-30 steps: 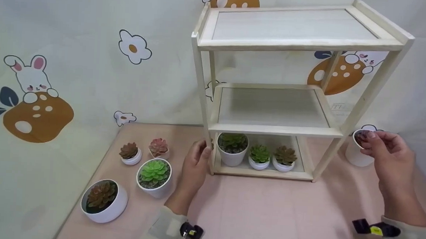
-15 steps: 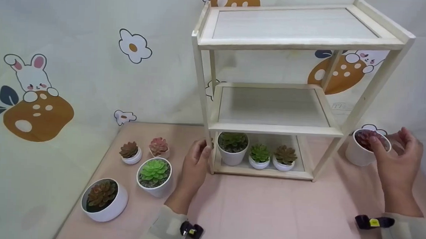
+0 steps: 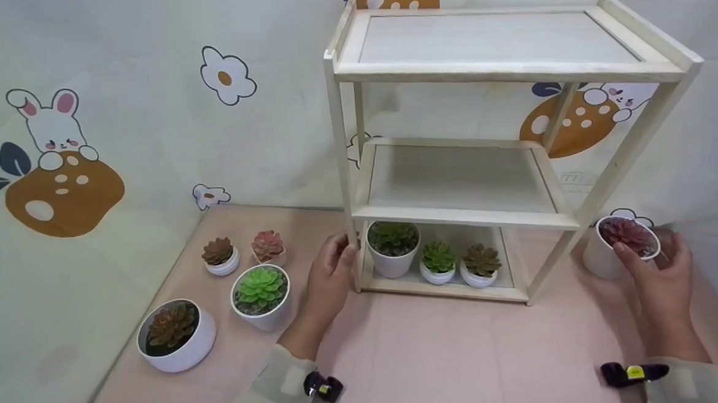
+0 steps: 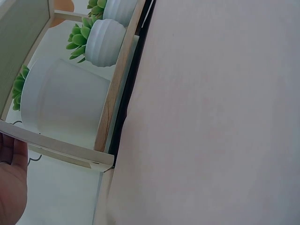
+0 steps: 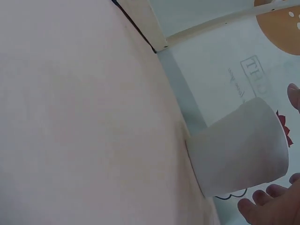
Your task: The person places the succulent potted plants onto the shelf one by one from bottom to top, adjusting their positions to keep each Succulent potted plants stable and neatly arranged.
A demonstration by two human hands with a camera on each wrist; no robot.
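I count one red potted plant (image 3: 603,256), upright between the spread thumb and fingers of my right hand (image 3: 666,282), not clasped. Three small and large plants (image 3: 438,268) sit between my hands on the shelf's (image 3: 466,217) bottom level; four others (image 3: 262,295) stand beyond my left hand (image 3: 329,280), which reaches forward to the post, grip unclear.

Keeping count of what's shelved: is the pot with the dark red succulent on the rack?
No, the pot with the dark red succulent stands on the table beside the rack, at the right hand.
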